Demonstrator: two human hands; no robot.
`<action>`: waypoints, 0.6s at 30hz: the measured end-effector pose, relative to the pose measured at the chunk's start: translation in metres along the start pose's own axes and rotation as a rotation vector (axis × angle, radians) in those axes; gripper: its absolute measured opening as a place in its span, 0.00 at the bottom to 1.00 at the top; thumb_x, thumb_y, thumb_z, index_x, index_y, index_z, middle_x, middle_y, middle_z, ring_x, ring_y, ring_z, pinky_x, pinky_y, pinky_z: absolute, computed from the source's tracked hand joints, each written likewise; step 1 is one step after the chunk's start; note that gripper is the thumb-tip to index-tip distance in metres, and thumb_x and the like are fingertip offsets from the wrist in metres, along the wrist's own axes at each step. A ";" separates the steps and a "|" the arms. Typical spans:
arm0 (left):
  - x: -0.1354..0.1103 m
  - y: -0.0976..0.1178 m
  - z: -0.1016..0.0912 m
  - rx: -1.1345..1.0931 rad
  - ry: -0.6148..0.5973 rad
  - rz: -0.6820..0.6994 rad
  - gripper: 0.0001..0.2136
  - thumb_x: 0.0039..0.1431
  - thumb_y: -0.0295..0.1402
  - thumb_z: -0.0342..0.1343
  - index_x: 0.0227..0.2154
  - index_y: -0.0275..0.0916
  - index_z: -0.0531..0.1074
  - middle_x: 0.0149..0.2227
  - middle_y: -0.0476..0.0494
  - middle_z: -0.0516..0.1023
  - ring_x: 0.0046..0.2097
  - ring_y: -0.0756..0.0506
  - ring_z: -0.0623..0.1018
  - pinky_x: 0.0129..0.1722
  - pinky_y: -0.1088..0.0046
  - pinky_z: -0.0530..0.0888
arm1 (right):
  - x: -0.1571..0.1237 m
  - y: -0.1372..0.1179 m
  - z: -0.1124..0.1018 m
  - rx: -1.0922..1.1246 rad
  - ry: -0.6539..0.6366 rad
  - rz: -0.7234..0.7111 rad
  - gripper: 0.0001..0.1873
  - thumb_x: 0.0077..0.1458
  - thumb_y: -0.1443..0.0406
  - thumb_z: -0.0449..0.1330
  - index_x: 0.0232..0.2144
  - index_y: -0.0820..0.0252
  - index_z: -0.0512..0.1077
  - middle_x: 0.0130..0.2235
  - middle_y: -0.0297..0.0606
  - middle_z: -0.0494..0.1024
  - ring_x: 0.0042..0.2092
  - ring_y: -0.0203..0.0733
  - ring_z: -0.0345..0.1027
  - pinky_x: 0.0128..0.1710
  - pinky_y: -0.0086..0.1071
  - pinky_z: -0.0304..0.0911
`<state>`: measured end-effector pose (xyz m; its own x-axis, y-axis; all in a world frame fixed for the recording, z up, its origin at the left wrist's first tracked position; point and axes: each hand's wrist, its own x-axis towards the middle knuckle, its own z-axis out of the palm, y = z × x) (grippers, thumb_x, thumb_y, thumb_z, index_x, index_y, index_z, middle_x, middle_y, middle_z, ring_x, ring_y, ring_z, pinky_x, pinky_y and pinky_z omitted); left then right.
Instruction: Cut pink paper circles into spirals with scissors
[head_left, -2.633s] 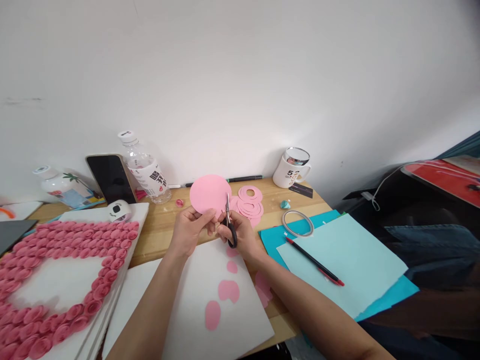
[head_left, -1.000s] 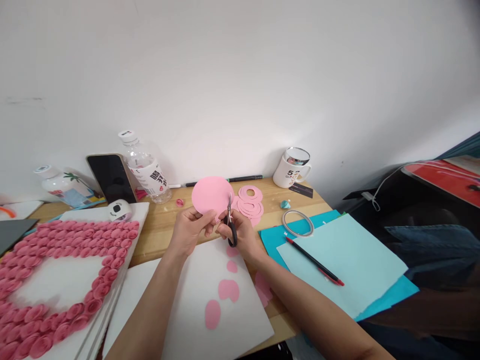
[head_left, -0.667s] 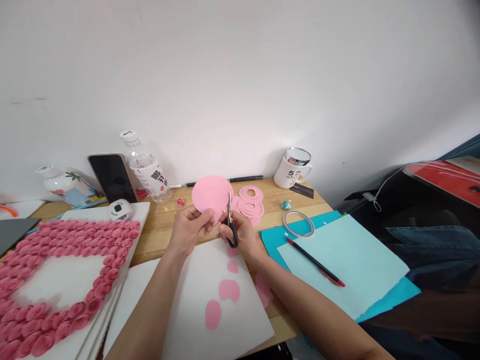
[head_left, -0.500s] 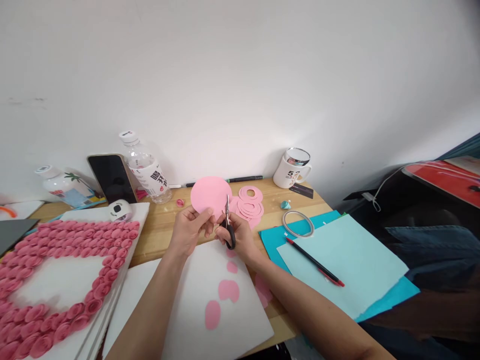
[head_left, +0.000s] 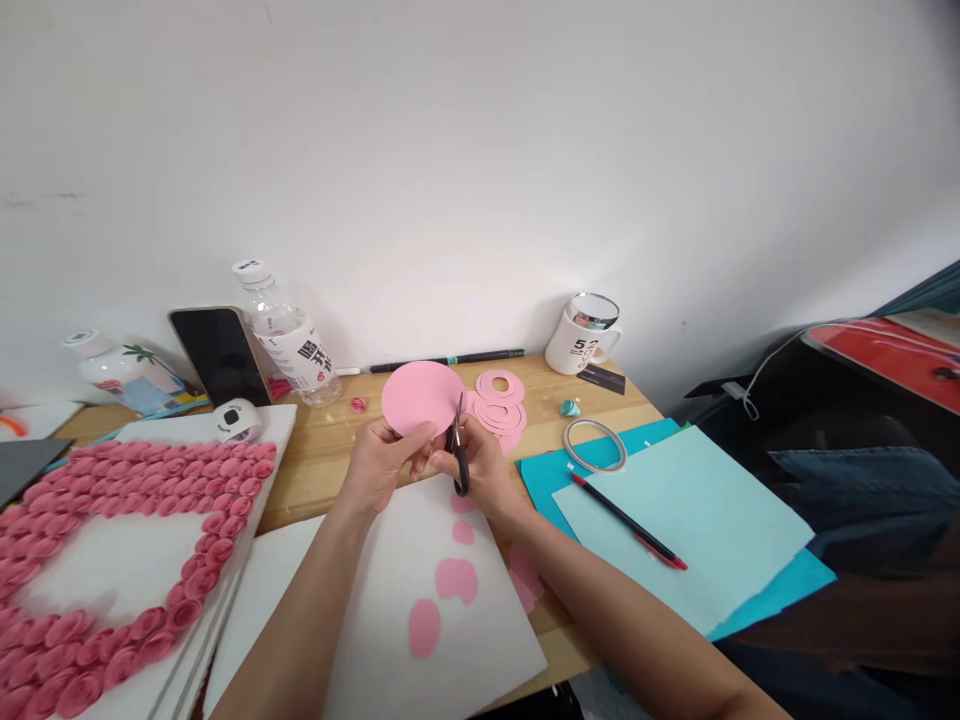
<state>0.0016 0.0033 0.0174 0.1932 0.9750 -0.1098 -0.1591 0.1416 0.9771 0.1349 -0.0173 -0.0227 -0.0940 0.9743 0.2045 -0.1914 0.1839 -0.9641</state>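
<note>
A round pink paper disc [head_left: 421, 396] is pinched at its lower edge by my left hand [head_left: 381, 460], above the table. My right hand [head_left: 481, 465] grips black-handled scissors [head_left: 460, 455], with the blades pointing up at the disc's right edge. Behind my right hand lies a pile of pink paper rings [head_left: 501, 400]. Below both hands, a white board [head_left: 442, 680] bears several pink paper scraps [head_left: 425, 627].
A board edged with pink paper roses [head_left: 142, 485] lies left. Behind stand a phone [head_left: 217, 358], a water bottle [head_left: 292, 340] and a mug [head_left: 583, 335]. Blue sheets [head_left: 690, 530], a pen [head_left: 626, 520] and a tape ring [head_left: 595, 445] lie right.
The pink disc has tipped flatter and sits slightly lower, its right edge still against the scissors. Both hands have stayed nearly in place. The view has shifted slightly.
</note>
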 end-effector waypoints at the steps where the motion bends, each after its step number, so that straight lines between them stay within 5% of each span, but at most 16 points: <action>1: 0.000 0.000 0.000 -0.006 -0.003 0.003 0.14 0.44 0.32 0.62 0.11 0.35 0.66 0.12 0.52 0.66 0.14 0.56 0.63 0.16 0.78 0.60 | 0.000 0.001 0.000 0.004 0.004 -0.007 0.21 0.43 0.54 0.66 0.31 0.58 0.61 0.26 0.30 0.67 0.28 0.35 0.59 0.28 0.29 0.54; 18: 0.000 0.001 -0.002 0.031 0.007 0.040 0.13 0.46 0.32 0.60 0.13 0.35 0.67 0.12 0.53 0.66 0.15 0.57 0.62 0.19 0.78 0.60 | -0.001 -0.002 0.001 0.021 0.029 0.018 0.17 0.43 0.57 0.65 0.31 0.60 0.64 0.23 0.28 0.65 0.24 0.31 0.52 0.24 0.26 0.50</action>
<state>-0.0009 0.0041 0.0179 0.1802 0.9810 -0.0721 -0.1365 0.0975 0.9858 0.1342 -0.0189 -0.0209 -0.0691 0.9810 0.1813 -0.2101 0.1633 -0.9639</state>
